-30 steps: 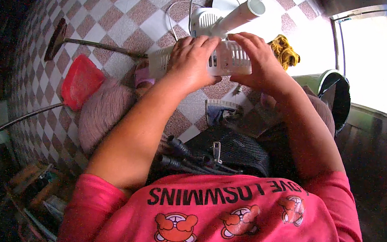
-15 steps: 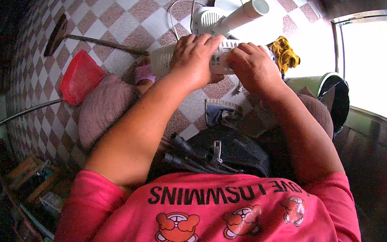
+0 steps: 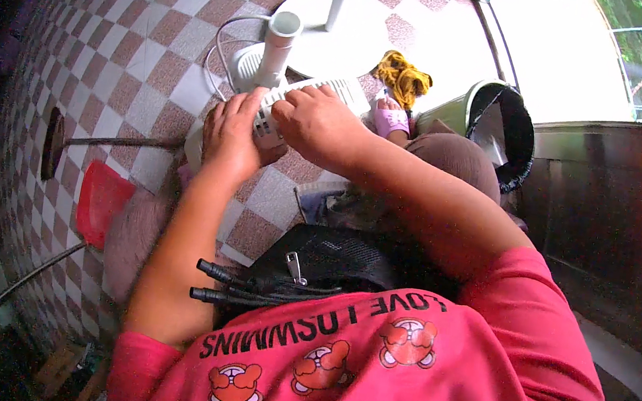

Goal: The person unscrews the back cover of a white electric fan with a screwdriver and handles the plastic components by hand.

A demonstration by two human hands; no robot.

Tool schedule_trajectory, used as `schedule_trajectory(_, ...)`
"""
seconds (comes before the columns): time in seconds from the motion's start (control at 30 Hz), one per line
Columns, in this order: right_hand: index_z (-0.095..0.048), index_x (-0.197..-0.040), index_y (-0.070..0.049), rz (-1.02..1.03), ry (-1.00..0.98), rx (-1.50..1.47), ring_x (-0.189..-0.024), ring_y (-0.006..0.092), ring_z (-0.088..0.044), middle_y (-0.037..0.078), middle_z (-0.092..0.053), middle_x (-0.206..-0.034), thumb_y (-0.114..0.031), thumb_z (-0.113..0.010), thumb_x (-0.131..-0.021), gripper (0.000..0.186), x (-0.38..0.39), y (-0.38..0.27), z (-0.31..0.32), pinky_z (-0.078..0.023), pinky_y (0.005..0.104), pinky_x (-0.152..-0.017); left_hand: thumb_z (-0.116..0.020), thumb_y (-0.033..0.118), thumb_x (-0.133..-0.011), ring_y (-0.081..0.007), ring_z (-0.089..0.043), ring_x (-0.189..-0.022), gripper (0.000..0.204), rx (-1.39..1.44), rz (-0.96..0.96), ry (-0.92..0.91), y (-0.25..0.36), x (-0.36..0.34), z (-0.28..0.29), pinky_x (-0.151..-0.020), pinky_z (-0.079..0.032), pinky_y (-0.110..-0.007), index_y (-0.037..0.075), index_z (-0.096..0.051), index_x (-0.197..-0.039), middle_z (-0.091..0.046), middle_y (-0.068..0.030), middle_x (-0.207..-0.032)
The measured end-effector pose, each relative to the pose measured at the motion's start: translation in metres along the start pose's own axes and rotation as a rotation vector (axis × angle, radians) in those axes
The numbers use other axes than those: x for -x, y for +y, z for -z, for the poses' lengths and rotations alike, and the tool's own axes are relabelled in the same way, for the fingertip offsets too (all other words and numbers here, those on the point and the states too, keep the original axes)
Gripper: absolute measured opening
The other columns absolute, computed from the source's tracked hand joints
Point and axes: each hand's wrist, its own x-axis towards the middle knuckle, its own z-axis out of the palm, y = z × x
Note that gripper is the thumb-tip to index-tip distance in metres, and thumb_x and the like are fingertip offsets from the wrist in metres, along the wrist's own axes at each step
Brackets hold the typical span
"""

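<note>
Both hands on a slotted white part, tiled floor below

Your left hand [image 3: 231, 132] curls over the slotted white part [image 3: 267, 135] on its left; your right hand [image 3: 320, 127] has its fingers bent on its top, thumb hidden. The part lies just your side of the white tube [image 3: 278, 53]. Checkered floor [image 3: 144, 42] all around the tube; white disc base [image 3: 359, 49] beyond it; yellow cloth [image 3: 405, 80], then lined bin [image 3: 450, 117] and glaring doorway [image 3: 564, 46], to its right; red dustpan [image 3: 102, 204] lower left of it. Writing: black capitals, inverted, above bear prints on your pink shirt [image 3: 425, 398]
</note>
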Motion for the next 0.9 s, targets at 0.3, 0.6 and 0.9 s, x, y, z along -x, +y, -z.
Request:
schedule_trajectory(0.3,-0.063,-0.107,0.0,-0.754,0.261,-0.509,-0.081,0.0187,-0.065,0.015,-0.067,-0.094,-0.022,-0.066,-0.091,0.027,0.042,0.085,0.106,-0.053,0.033,-0.073,-0.085,0.029,-0.056,-0.0364,-0.051,-0.111,0.084,-0.051,0.066,-0.063,-0.005,-0.006,0.005,-0.098,-0.041,-0.047,0.016,-0.046,-0.13,-0.056,-0.012,-0.118)
schedule_trajectory(0.6,-0.069,-0.101,-0.005,-1.108,0.068,-0.485,-0.086,0.0287,-0.068,0.015,-0.07,-0.094,-0.016,-0.061,-0.087,0.02,0.263,0.115,0.003,-0.052,0.0358,-0.078,-0.085,0.027,-0.055,-0.0372,-0.051,-0.112,0.091,-0.092,0.055,-0.062,-0.009,-0.004,0.004,-0.098,-0.04,-0.047,0.013,-0.044,-0.135,-0.056,-0.0163,-0.117)
schedule_trajectory(0.9,-0.058,-0.127,-0.01,-1.311,-0.093,-0.678,-0.114,0.0328,-0.058,0.017,-0.06,-0.125,-0.017,-0.065,-0.081,0.046,0.339,0.206,-0.162,-0.045,0.0392,-0.096,-0.084,0.016,-0.057,-0.0377,-0.05,-0.112,0.089,0.042,0.092,-0.035,-0.009,0.001,-0.002,-0.098,-0.039,-0.047,0.008,-0.044,-0.136,-0.054,-0.0175,-0.119)
